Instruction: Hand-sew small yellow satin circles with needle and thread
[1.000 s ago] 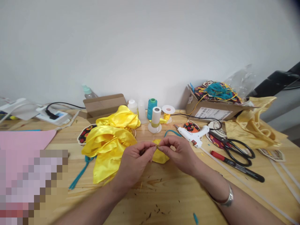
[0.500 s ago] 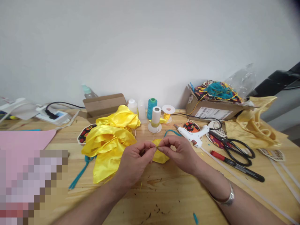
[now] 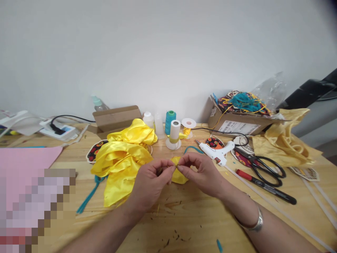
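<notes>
My left hand (image 3: 154, 179) and my right hand (image 3: 200, 173) meet at the fingertips, each closed in a pinch. Between them is a tiny olive-coloured strand that looks like thin thread (image 3: 177, 165), mostly hidden by the fingers. A small piece of yellow fabric (image 3: 180, 177) shows above and below the fingertips, gathered at its middle. Left of my left hand lies a crumpled heap of shiny yellow satin (image 3: 126, 154). Beyond the fingers stands a white spool wound with olive thread (image 3: 174, 133).
A white glue gun (image 3: 217, 153), black scissors (image 3: 265, 168) and a red-capped black marker (image 3: 265, 186) lie on the right. Behind are a teal thread cone (image 3: 170, 123) and a full cardboard box (image 3: 234, 123). Pink sheets (image 3: 28, 158) lie left.
Both hands keep nearly the same pinch at the same place. The view has shifted only very slightly.
</notes>
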Action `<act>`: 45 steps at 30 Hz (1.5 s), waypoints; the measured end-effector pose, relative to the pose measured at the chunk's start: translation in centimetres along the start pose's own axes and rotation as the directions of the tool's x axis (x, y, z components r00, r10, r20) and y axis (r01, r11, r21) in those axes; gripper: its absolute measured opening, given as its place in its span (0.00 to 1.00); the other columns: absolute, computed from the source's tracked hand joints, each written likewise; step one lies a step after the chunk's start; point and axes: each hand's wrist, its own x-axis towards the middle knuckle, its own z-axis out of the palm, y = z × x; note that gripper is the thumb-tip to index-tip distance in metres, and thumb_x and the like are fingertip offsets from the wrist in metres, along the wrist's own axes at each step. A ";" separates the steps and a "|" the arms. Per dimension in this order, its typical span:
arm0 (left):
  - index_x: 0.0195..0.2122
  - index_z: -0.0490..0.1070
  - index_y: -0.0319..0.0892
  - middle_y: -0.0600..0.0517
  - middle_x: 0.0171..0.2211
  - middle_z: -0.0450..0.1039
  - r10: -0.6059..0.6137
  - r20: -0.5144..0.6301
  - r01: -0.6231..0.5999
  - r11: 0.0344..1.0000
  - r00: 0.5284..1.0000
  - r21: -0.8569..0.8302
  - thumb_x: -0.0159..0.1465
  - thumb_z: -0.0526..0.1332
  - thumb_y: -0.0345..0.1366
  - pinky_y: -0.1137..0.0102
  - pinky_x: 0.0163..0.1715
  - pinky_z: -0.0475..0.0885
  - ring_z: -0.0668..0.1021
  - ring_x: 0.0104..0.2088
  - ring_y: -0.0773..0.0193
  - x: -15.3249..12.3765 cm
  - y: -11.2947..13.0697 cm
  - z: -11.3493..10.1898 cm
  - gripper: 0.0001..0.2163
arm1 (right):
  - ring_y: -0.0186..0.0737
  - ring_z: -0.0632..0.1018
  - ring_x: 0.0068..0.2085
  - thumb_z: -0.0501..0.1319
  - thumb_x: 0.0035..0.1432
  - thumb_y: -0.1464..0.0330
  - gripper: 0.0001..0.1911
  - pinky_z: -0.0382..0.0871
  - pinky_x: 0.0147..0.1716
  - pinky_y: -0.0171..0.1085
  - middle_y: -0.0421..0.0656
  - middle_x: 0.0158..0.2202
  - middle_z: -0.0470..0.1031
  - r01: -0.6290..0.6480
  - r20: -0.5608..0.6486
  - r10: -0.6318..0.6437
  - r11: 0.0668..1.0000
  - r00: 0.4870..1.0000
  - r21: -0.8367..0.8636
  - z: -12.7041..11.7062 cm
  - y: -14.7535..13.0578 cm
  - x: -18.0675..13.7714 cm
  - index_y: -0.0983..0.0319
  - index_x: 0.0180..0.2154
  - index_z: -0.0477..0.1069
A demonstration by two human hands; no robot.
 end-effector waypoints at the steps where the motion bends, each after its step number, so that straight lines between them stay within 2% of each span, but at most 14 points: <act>1: 0.27 0.74 0.41 0.59 0.16 0.65 0.000 0.011 0.000 1.000 1.000 -0.007 0.55 0.62 0.39 0.77 0.21 0.61 0.65 0.19 0.72 0.0 0.0 0.0 0.07 | 0.32 0.71 0.27 0.59 0.52 0.71 0.04 0.65 0.27 0.32 0.39 0.25 0.73 -0.011 0.001 0.011 1.000 1.000 0.011 0.0 0.0 0.0 0.64 0.27 0.71; 24: 0.29 0.76 0.42 0.60 0.17 0.67 -0.018 0.076 0.026 0.993 0.997 -0.114 0.54 0.65 0.40 0.79 0.21 0.61 0.66 0.20 0.74 0.3 -0.3 -0.3 0.07 | 0.31 0.69 0.27 0.60 0.52 0.68 0.06 0.62 0.27 0.31 0.40 0.26 0.72 -0.106 0.049 0.099 0.976 0.994 0.189 -0.1 0.4 0.0 0.64 0.30 0.71; 32: 0.28 0.76 0.42 0.60 0.16 0.66 -0.029 0.090 0.037 0.996 0.996 -0.082 0.54 0.64 0.39 0.79 0.21 0.60 0.65 0.19 0.74 0.3 -0.1 -0.4 0.07 | 0.31 0.69 0.27 0.60 0.52 0.68 0.06 0.62 0.26 0.31 0.40 0.26 0.71 -0.108 0.041 0.103 0.982 0.994 0.157 -0.1 0.3 0.1 0.65 0.29 0.71; 45: 0.27 0.75 0.42 0.60 0.16 0.65 -0.017 0.044 0.018 0.999 0.999 -0.030 0.55 0.63 0.40 0.78 0.21 0.59 0.65 0.20 0.73 0.3 -0.1 -0.4 0.07 | 0.32 0.69 0.28 0.60 0.52 0.67 0.07 0.63 0.27 0.32 0.41 0.27 0.72 -0.131 0.062 0.122 0.976 0.991 0.173 0.1 0.5 0.1 0.65 0.30 0.72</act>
